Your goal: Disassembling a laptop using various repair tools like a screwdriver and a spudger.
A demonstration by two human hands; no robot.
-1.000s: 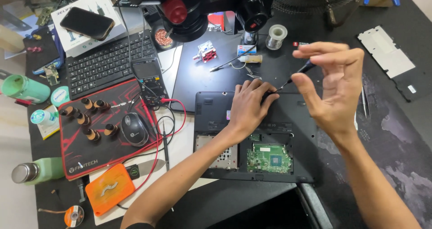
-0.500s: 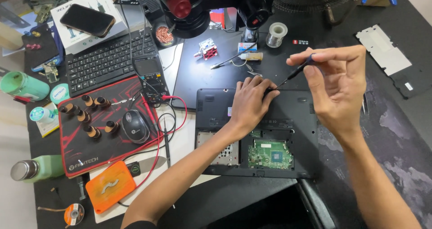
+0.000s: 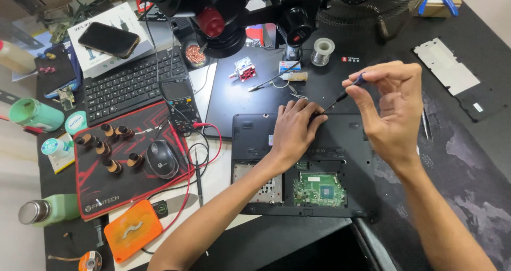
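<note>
While the black laptop base lay upside down near the front edge of the dark worktop, its bottom cover partly off and a green circuit board showing, both hands worked at its rear edge. The left hand rested flat on the casing with its fingers curled down at the screw spot, seemingly to steady the shell and guide the tip. The right hand pinched the top of a thin black precision screwdriver between thumb and fingertips, holding it slanted so the tip met the casing beside the left fingers, a grip suited to twirling. Compared with half a second earlier, the right hand sat slightly lower and the driver leaned at much the same angle; the left hand had not shifted. Farther left lay a red-and-black mouse mat with a dark mouse, and a black keyboard.
</note>
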